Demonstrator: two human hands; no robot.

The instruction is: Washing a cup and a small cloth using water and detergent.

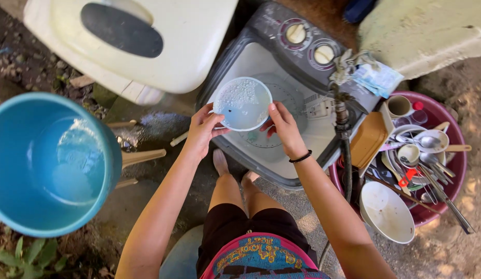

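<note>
A clear round plastic container (pixel 242 103) with soapy foam inside is held over the open tub of a washing machine (pixel 282 57). My left hand (pixel 203 129) grips its left rim. My right hand (pixel 282 124) grips its right rim, and a black band circles that wrist. Both forearms reach forward from the bottom of the view, above my knees and bare feet.
A large blue bucket (pixel 108 150) with water stands at the left. At the right, a dark red basin (pixel 455 160) holds a white bowl (pixel 386 212), cups, spoons and other utensils. A tap with a hose (pixel 343 124) rises beside the washing machine. A white lid (pixel 194 46) lies behind.
</note>
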